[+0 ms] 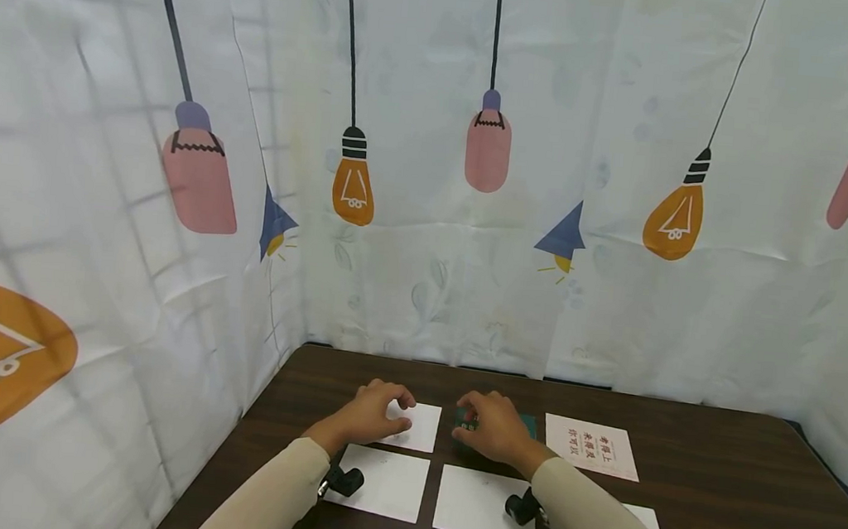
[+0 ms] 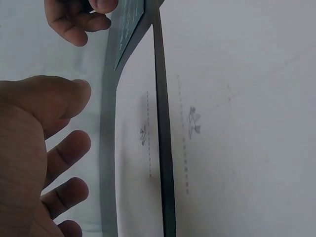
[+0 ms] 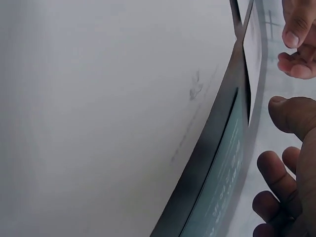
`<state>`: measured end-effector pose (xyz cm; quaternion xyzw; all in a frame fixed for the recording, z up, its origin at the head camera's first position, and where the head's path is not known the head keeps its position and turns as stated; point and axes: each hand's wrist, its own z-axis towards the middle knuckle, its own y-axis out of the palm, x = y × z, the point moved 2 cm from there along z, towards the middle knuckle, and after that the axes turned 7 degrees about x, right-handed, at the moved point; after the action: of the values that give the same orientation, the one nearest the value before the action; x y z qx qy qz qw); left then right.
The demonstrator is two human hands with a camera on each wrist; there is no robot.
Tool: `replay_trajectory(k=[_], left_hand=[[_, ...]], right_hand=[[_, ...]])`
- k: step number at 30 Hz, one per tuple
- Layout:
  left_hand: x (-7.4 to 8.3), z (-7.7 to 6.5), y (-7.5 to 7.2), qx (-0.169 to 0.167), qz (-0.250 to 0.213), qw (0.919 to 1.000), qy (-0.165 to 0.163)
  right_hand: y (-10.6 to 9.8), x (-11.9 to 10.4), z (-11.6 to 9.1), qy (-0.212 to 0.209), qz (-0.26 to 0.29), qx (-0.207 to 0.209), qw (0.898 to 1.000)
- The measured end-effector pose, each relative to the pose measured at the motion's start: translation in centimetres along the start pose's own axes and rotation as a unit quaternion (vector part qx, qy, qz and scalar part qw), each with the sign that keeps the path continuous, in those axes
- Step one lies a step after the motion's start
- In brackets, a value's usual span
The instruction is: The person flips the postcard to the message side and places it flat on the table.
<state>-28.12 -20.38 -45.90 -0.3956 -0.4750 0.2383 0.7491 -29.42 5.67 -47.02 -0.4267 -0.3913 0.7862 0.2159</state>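
Observation:
My left hand point(image 1: 373, 415) hovers over the back-left white card point(image 1: 422, 425), its fingers and thumb loosely curved with nothing between them. Facing it, my right hand point(image 1: 498, 430) is above a dark green card point(image 1: 529, 425) and partly covers it. In the left wrist view, the left hand's thumb and fingertips point(image 2: 74, 190) are apart, and white cards point(image 2: 237, 123) carry a small bird-like drawing beside a dotted line. The right wrist view has the right hand point(image 3: 291, 177) with thumb and fingers separated, beside the green card point(image 3: 219, 185) with pale print.
On the dark brown table point(image 1: 735, 488), a white card with red characters point(image 1: 592, 446) lies at the back right. Nearer stand a front-left card point(image 1: 386, 484), a middle card point(image 1: 476, 505) and a right card point(image 1: 646, 521) partly under the right sleeve. Lamp-patterned curtains point(image 1: 423, 281) surround the table.

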Motion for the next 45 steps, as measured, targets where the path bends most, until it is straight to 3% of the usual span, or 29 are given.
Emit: replay_trajectory(k=[15,45], left_hand=[[1.7,1.2,1.4,-0.016,0.022,0.9996,0.012],[3.5,3.1,3.5,-0.038,0.046,0.9982,0.007]], right_hand=[[-1.2,2.4,-1.3,0.04,-0.01,-0.011,0.999],[-4.1,6.0,-3.3,0.063,-0.058,-0.005,0.996]])
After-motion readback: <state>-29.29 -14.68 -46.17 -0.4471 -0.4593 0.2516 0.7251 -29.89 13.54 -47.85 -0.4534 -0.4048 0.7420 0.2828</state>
